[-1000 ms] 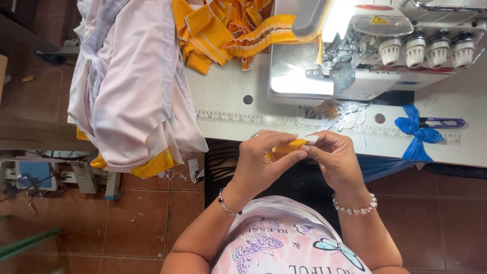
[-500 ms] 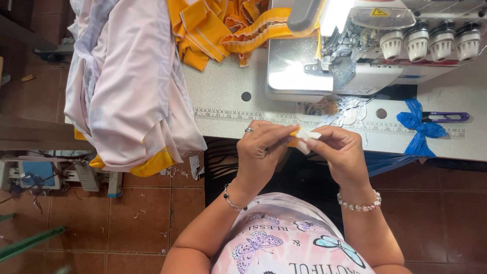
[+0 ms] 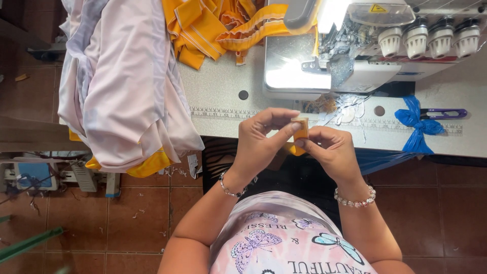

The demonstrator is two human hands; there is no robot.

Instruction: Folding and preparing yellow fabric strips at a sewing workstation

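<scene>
Both hands meet at the front edge of the sewing table (image 3: 223, 89), pinching a small folded strip of yellow fabric (image 3: 301, 132). My left hand (image 3: 261, 139) grips it from the left with thumb and forefinger on its top. My right hand (image 3: 329, 149) holds it from the right, fingers curled around the lower part. A serger sewing machine (image 3: 355, 50) with a bright lamp sits just beyond the hands.
A heap of pale pink cloth (image 3: 122, 86) hangs over the table's left edge. Yellow trim pieces (image 3: 218, 28) lie at the back. A blue plastic tie (image 3: 413, 124) and purple snips (image 3: 444, 113) sit on the right. Several thread cones (image 3: 428, 35) top the machine. Tiled floor lies below.
The hands have stayed together on the yellow strip and shifted slightly up toward the table edge; the fingers have turned the strip more upright.
</scene>
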